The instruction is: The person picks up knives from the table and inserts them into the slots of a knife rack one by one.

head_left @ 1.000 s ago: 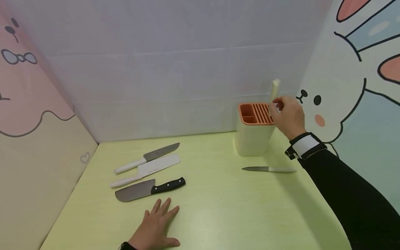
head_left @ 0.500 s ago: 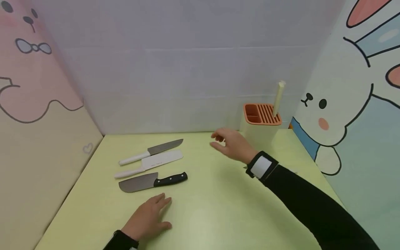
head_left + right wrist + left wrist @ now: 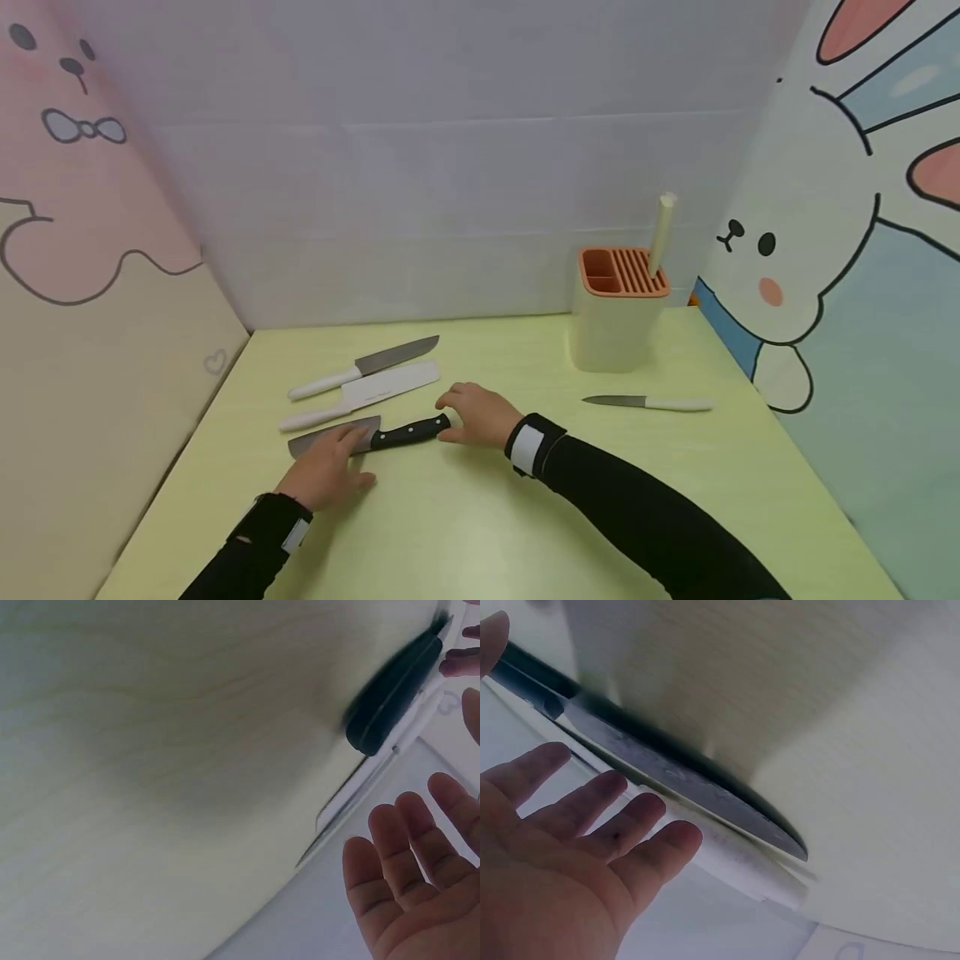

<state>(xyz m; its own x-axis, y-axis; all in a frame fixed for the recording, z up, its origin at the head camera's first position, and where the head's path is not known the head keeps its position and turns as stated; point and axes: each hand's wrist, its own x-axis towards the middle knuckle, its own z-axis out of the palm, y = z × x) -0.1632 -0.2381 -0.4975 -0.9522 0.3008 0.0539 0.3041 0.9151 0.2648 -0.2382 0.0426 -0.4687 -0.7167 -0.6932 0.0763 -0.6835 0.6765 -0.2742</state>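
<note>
A black-handled kitchen knife (image 3: 412, 432) lies on the left half of the table. My left hand (image 3: 321, 473) is over its grey blade (image 3: 682, 776), fingers spread and relaxed. At the handle's end is my right hand (image 3: 486, 417), thumb and fingers parted; the right wrist view shows the black handle (image 3: 394, 697) apart from those fingers. Behind it lie a white-handled cleaver with a white blade (image 3: 390, 385) and a white-handled knife with a grey blade (image 3: 393, 356). Part of the black-handled knife's blade is hidden under my left hand in the head view.
A cream knife block (image 3: 609, 337) with an orange slotted top (image 3: 609, 283) stands at the back right. A pale handle (image 3: 662, 233) rises from its right slots. In front lies a small white-handled paring knife (image 3: 675, 404). Printed cloth walls surround the table (image 3: 525, 533).
My right hand has left the pale handle at the block and moved left and forward to the black knife handle. My left hand has moved from the bare table to over that knife's blade.
</note>
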